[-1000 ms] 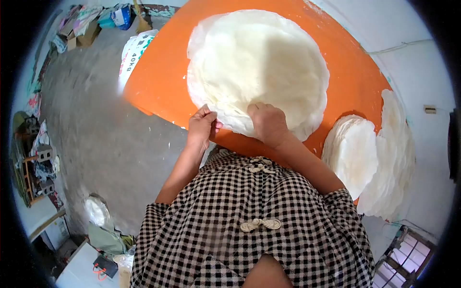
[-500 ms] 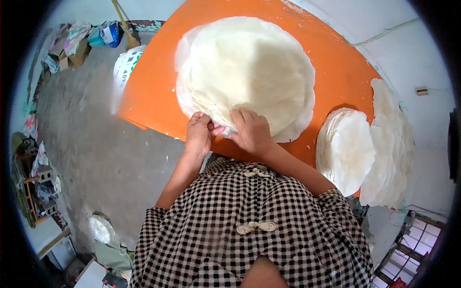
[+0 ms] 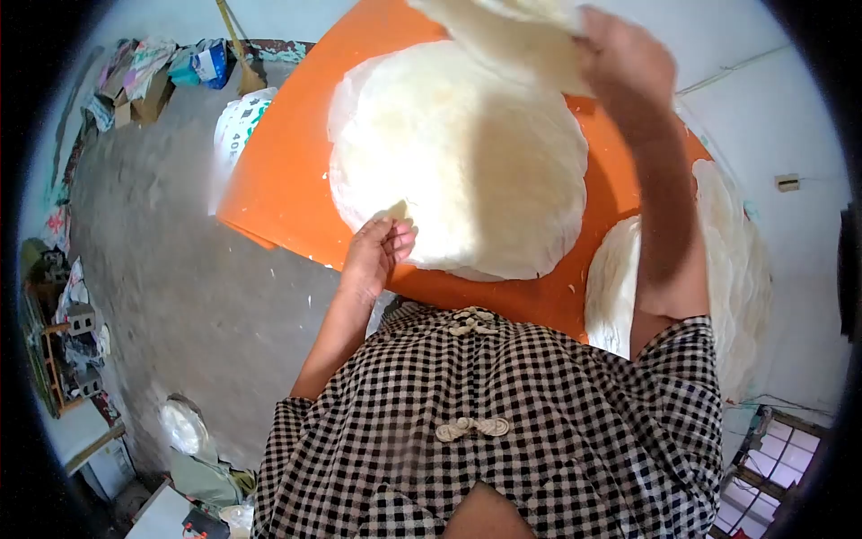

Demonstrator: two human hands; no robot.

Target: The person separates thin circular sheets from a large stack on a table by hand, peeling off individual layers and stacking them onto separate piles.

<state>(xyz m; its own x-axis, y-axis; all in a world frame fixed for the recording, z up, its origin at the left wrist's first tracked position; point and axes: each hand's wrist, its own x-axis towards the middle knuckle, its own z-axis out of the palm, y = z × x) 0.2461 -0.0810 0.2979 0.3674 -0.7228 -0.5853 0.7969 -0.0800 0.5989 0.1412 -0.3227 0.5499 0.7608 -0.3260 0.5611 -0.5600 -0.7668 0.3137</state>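
Observation:
A wide stack of thin, round, pale flatbread sheets (image 3: 409,135) lies on the orange table top (image 3: 287,180). My right hand (image 3: 628,67), blurred by motion, is raised at the upper right. Its fingers grip the edge of one flatbread sheet (image 3: 512,40), which is lifted, bent and partly cut off by the top of the view. At the stack's near left edge is my left hand (image 3: 382,250), with thumb and fingers pinched together. A small pale scrap (image 3: 398,209) shows at its fingertips, apparently held there.
To the right, a folded pile of pale sheets (image 3: 612,287) sits partly behind my right forearm, and more overlapping sheets (image 3: 732,269) lie beyond it. A printed white sack (image 3: 235,126) is by the table's left edge. A broom (image 3: 247,76) and boxes (image 3: 148,99) stand along the wall.
My right hand has swung from the stack's near edge up and to the right, peeling a sheet off the top. The left hand stays near the edge, shifted slightly right.

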